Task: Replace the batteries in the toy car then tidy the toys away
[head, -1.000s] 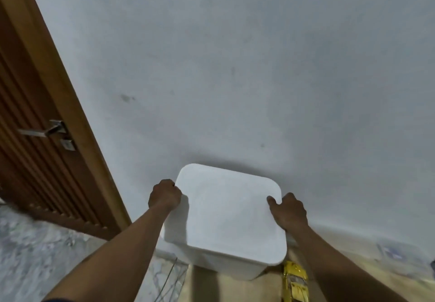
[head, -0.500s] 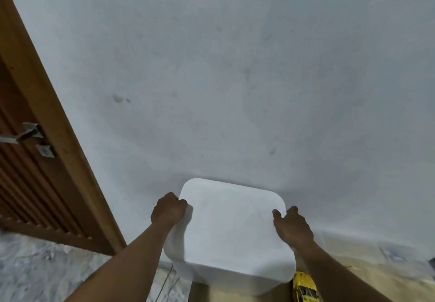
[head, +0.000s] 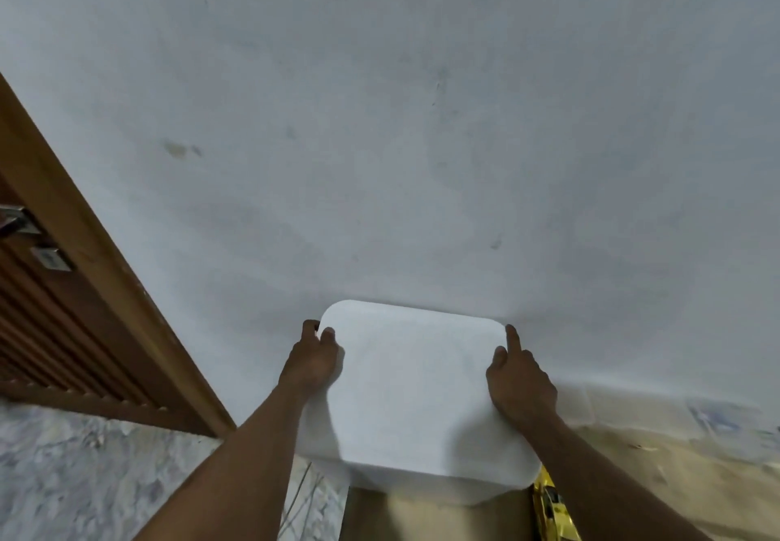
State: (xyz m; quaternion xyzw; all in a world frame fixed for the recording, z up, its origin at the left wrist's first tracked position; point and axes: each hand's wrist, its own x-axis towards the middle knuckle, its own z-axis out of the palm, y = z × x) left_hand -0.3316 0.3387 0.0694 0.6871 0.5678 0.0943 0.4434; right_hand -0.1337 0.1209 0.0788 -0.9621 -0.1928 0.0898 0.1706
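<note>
Lower centre: left hand [head: 312,365] and right hand [head: 517,380] clasp the white storage box [head: 422,397]; tidying apparently underway, opening likely next.

Two hands [head: 310,365] [head: 521,384], one white box [head: 422,397], one yellow car [head: 553,513].

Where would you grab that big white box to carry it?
At the two opposite side edges of the white box, one hand coming in from each side. It is broad, flat-topped and smooth, with no handle showing, so only the edges give purchase. The left hand and right hand hold it just so.
</note>
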